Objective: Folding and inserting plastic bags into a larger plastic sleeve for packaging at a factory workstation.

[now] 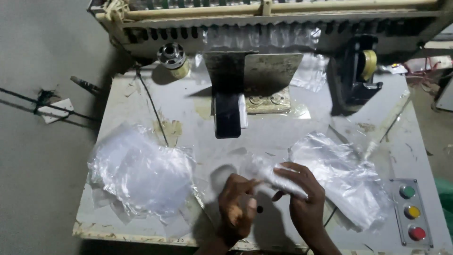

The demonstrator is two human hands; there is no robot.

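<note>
Both hands work one clear bag (276, 177) low at the worktop's (283, 132) near edge. Left hand (238, 205) pinches the bag's left end in a closed grip; right hand (304, 196) clasps over its right part, fingers (290, 171) curled on the film. Left of the grip lies a bag pile (139, 172); just right, a looser heap (347, 177). Beyond the grip stands a black roller (228, 114). Far right: three buttons (412, 212).

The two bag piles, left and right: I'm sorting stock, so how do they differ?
The left pile lies apart from both hands; the right pile lies against the right hand. The left pile looks whiter and flatter, with squarish bags stacked; the right pile looks clearer and more crumpled. The left pile overhangs the table's left edge; the right pile stops beside the buttons. Both are thin transparent plastic.
</note>
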